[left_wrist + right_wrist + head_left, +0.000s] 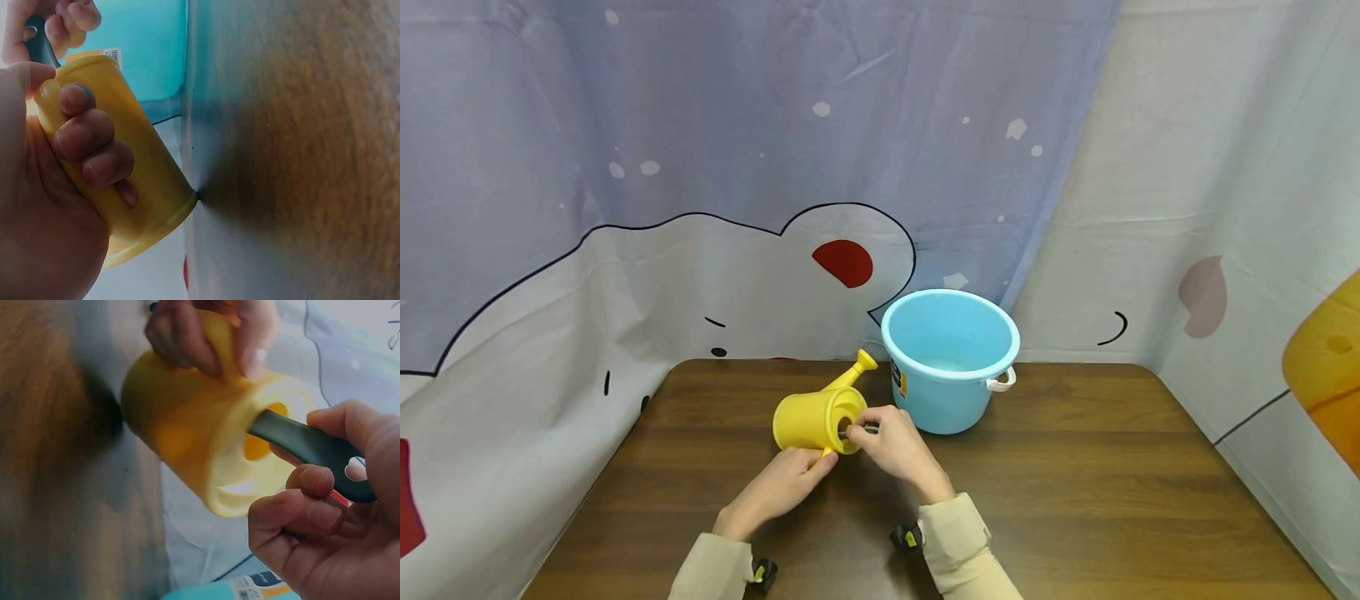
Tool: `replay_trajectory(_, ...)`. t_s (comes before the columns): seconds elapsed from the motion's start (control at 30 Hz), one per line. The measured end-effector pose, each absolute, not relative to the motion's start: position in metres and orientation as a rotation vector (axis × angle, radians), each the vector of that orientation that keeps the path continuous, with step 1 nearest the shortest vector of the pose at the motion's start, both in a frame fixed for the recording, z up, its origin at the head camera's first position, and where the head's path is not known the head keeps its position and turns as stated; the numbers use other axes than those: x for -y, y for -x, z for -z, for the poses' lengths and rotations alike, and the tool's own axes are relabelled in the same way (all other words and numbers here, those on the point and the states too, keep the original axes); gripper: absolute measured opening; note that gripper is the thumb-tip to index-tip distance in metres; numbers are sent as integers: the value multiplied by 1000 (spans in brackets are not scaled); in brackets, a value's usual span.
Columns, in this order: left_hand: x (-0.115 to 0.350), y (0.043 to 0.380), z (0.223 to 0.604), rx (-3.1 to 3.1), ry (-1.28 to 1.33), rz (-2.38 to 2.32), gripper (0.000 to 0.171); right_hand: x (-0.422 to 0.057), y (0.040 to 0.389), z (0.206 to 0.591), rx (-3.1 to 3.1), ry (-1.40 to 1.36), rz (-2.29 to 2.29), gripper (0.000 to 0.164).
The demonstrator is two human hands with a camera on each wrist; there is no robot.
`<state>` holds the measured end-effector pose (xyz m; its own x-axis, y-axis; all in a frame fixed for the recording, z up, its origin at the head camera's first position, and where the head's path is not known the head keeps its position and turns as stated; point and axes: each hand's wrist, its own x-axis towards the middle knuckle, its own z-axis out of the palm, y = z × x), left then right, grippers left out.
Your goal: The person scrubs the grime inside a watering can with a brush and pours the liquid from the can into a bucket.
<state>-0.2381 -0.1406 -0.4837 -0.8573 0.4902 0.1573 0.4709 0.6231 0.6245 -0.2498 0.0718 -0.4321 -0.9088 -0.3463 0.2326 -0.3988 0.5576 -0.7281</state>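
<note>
The left hand (pixel 781 483), nearest, curls its fingers around the loop handle of a yellow cylindrical watering can (pixel 801 421), which lies tipped just ahead of it, mouth turned toward the right hand (pixel 897 443). That hand pinches a flat, dark green tool handle (pixel 297 439) with a hole in its end; the other end disappears inside the can. Beyond, a round light-blue bucket (pixel 942 407) stands on the brown wood-grain table (pixel 1097 475), before a printed cloth backdrop (pixel 722 108).
</note>
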Motion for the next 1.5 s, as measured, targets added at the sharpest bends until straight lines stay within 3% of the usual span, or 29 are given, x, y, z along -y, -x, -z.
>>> replay_trajectory(0.33, 142, 239, 487, -2786, -800, -1079, 44, -89, 246, 417, 2725, -684, -1385, 17)
replay_trajectory(0.73, 143, 238, 487, -2787, -801, -1088, 46, -96, 247, 416, 2762, -974, -1344, 19)
replay_trajectory(1.13, 142, 238, 487, -2800, -786, -1082, 47, -74, 249, 432, 2727, -842, -1281, 17)
replay_trajectory(1.3, 141, 239, 486, -2805, -792, -1081, 46, -79, 248, 425, 2728, -875, -1351, 27)
replay_trajectory(1.5, 141, 239, 486, -2785, -783, -1090, 47, -93, 244, 411, 2773, -899, -1377, 21)
